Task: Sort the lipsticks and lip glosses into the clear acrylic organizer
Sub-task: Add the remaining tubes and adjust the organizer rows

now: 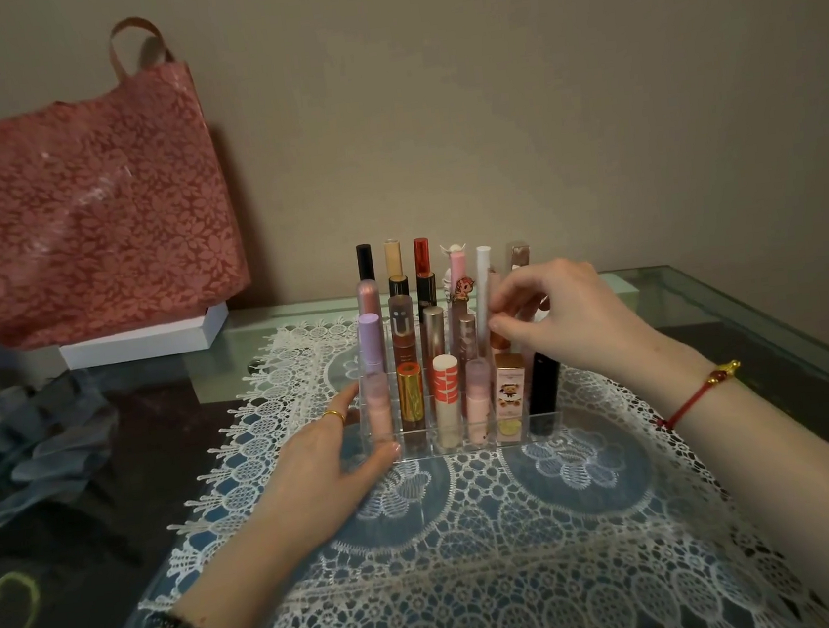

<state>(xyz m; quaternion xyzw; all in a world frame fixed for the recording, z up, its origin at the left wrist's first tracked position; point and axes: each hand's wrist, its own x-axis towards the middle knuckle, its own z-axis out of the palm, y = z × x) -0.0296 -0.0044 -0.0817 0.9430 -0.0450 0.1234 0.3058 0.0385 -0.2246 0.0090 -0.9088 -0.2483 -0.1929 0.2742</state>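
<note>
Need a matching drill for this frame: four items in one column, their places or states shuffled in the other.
1 left hand
2 right hand
3 red bag
4 black tube

A front row, right end of the organizer
B back left, by the wall
C pinches a pale tube
D rests on the organizer's left front corner

Pairs: 1-D, 2-C, 3-B, 4-A

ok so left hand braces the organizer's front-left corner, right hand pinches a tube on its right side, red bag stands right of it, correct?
No: the head view shows the red bag standing left of the organizer, farther back. The left hand does brace the front-left corner; the right hand pinches a tube on the right side.
</note>
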